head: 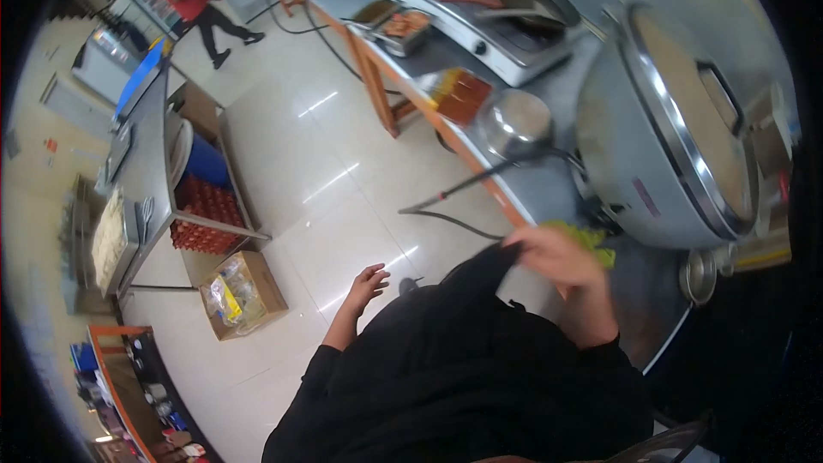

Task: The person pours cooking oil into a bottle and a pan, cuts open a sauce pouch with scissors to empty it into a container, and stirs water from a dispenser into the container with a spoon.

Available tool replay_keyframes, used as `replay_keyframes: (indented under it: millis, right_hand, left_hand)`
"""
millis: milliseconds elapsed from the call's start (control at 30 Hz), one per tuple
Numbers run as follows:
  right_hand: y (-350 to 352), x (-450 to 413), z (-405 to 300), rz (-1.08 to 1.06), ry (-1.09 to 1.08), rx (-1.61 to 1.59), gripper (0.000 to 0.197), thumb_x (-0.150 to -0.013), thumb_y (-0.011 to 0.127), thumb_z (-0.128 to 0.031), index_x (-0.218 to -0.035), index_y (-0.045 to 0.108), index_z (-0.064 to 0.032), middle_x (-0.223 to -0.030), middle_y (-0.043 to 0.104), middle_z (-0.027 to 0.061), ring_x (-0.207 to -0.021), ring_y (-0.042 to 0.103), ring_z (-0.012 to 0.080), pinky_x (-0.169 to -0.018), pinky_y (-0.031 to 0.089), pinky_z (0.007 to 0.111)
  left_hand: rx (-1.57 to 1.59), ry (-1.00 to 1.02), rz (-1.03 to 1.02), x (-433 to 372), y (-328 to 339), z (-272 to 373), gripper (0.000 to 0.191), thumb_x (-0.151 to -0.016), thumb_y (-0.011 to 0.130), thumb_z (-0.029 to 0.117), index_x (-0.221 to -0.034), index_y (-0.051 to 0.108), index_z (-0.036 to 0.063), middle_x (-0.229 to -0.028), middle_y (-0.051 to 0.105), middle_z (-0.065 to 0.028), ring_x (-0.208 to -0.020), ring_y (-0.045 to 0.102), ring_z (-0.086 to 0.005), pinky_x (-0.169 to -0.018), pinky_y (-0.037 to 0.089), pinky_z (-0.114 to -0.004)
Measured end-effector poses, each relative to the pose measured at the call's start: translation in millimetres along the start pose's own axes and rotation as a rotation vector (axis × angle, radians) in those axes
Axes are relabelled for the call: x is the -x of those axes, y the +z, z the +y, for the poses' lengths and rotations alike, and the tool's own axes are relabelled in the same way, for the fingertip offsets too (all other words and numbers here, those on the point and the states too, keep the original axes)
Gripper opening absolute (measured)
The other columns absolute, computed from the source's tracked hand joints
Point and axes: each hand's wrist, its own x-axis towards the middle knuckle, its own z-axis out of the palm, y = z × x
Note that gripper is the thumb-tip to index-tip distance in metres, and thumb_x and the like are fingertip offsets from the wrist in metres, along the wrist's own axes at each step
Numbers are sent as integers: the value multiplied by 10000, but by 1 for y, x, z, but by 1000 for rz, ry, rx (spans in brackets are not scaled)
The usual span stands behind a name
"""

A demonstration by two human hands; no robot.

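My right hand (pixel 559 257), slightly blurred, pinches the lower edge of my black shirt (pixel 469 366) and pulls it out from my body. Just past that hand, a yellow-green cloth (pixel 578 238) lies on the grey counter (pixel 643 308), partly hidden by it. My left hand (pixel 368 286) hangs over the tiled floor with its fingers apart and nothing in them. A large pot with a steel-rimmed lid (pixel 595 135) stands on the counter to the right. Beside it are a shiny metal bowl (pixel 517 116) and a packet with red-brown contents (pixel 461 96).
A gas stove (pixel 463 32) holds pans, and a blue flame burns at its far end. Metal trays (pixel 405 32) of food stand before it. A black hose (pixel 450 190) juts over the counter edge. At left are a steel table (pixel 148 161) and a cardboard box (pixel 247 296). A person (pixel 193 3) walks beyond.
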Motion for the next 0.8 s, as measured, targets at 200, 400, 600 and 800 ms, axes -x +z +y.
replay_keyframes:
  millis: [200, 400, 600, 800]
  right_hand:
    - [21, -84, -107, -250, -1165, -286, 330, -852, 532, -209, -1110, 552, -4, -1130, 568, 187, -991, 566, 320, -921, 397, 488]
    - [-11, -307, 61, 542, 17, 565, 663, -771, 702, -287, -1305, 417, -14, -1273, 512, 168, -1165, 498, 327, -969, 394, 387]
    - [-45, -361, 168, 782, 419, 1585, 726, -767, 669, -385, -1328, 389, -20, -1376, 395, 193, -1246, 405, 350, -1007, 329, 489]
    - [-108, -369, 223, 677, 280, 1630, 365, -922, 429, -272, -1208, 509, -61, -1185, 549, 198, -1029, 560, 368, -884, 427, 475]
  left_hand:
    - [-124, 58, 217, 13, -128, 32, 486, -885, 568, 337, -1303, 444, 124, -1161, 582, -61, -1042, 560, -211, -866, 441, -359]
    - [152, 129, 288, 19, -162, 46, 473, -904, 540, 329, -1314, 428, 119, -1204, 561, -68, -1060, 550, -203, -881, 436, -359]
    - [148, 185, 302, 2, -185, 76, 464, -907, 544, 325, -1311, 434, 127, -1189, 571, -70, -1051, 554, -197, -879, 438, -359]
    - [199, 152, 437, -18, -203, 118, 459, -913, 532, 303, -1314, 430, 106, -1215, 561, -96, -1076, 558, -219, -891, 439, -363]
